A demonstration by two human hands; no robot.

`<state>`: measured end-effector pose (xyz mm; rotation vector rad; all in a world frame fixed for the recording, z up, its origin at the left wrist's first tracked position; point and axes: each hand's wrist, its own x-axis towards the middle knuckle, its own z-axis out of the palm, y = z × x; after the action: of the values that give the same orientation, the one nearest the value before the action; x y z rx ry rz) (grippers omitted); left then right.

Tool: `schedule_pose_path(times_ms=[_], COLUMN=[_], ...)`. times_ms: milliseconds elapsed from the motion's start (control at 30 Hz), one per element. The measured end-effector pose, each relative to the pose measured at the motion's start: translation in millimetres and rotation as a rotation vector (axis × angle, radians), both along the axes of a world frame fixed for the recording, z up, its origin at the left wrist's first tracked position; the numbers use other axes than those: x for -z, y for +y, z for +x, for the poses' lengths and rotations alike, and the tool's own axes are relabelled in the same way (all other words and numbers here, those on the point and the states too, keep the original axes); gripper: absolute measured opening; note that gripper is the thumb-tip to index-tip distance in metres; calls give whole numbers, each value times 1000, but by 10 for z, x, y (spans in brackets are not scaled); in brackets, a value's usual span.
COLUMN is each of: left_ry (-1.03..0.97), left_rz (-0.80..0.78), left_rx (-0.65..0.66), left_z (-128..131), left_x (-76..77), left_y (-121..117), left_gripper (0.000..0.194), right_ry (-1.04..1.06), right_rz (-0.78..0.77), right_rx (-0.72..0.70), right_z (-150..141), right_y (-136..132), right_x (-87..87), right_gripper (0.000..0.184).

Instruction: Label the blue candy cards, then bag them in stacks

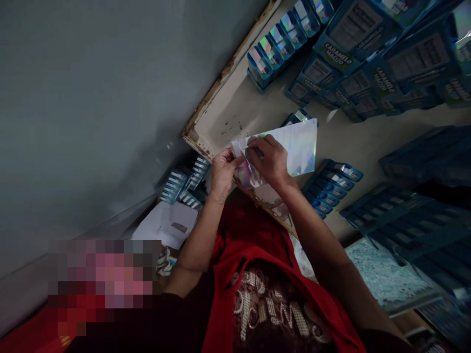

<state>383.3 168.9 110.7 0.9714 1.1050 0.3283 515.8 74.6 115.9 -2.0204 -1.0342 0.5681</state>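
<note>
An iridescent silver bag is stretched between my hands above the table corner, with a pale strip along its left end. My left hand is closed on that end, thumb and fingers pinching the edge near the strip. Lying over the bag, my right hand has its fingers bent and drawn together at the same end, close to the left fingertips. Whether those fingers grip the strip or the bag's film is too small to make out. Part of the bag is hidden under my right hand.
Blue boxes marked "Caramelo Macizo" are stacked at the back right of the worn table. Rows of small blue packs stand right of my hands. At lower left are more packs, a white carton and a blurred-out person.
</note>
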Motion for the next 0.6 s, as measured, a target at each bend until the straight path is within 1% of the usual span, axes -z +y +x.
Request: schedule_pose_path(times_ms=[100, 167, 267, 333, 367, 433, 467, 533, 600], left_ry=[-3, -25, -30, -6, 13, 69, 104, 160, 161], left_rz=[-23, -38, -40, 16, 75, 242, 332, 475, 539], left_rx=[16, 12, -5, -11, -8, 0, 5, 16, 57], left_z=[-16, -24, -27, -20, -13, 6, 19, 54, 94], left_x=[3, 8, 7, -8, -19, -43, -52, -58, -45], left_y=[21, 27, 6, -33, -57, -103, -120, -130, -103], left_gripper=[45, 47, 48, 44, 39, 28, 22, 14, 15], right_ry=[-39, -3, 117, 227, 301, 529, 691, 1095, 1498], right_rz=[-38, -53, -60, -92, -116, -151, -156, -162, -162], right_rx=[-62, -55, 21, 101, 142, 209, 234, 261, 272], right_z=[33, 49, 54, 45, 37, 12, -3, -35, -57], right_y=[6, 12, 37, 63, 75, 87, 81, 42, -32], right_x=[9, 18, 9, -29, -61, -147, -201, -321, -445], right_gripper=[12, 10, 4, 4, 6, 11, 15, 26, 35])
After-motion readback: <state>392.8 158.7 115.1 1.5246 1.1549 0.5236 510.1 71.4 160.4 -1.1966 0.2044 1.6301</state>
